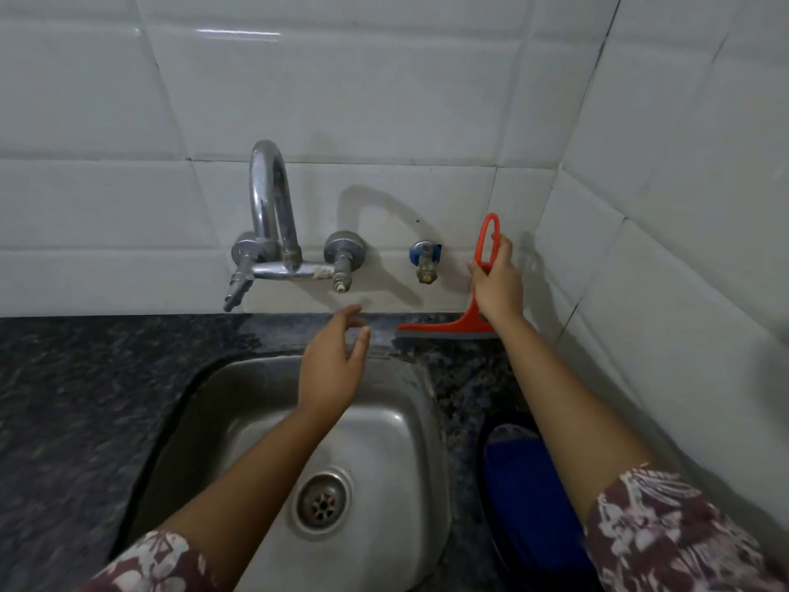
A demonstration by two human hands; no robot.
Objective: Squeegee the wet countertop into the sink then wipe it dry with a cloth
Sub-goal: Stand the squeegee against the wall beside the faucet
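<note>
A: Well, the blue cloth (518, 497) near us is half hidden by an arm.
B: The left hand (331, 365) hangs loose over the round steel sink (397, 420).
A: Farther back, the right hand (497, 284) grips the orange plastic squeegee (465, 322) on the dark speckled stone countertop (85, 378). It might push water at the wall.
B: I can't see puddles.

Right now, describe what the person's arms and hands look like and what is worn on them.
Both forearms are bare. The left hand and right hand show no gloves, rings, watch or bangles. Each upper arm has a short maroon sleeve printed with white flowers.
</note>
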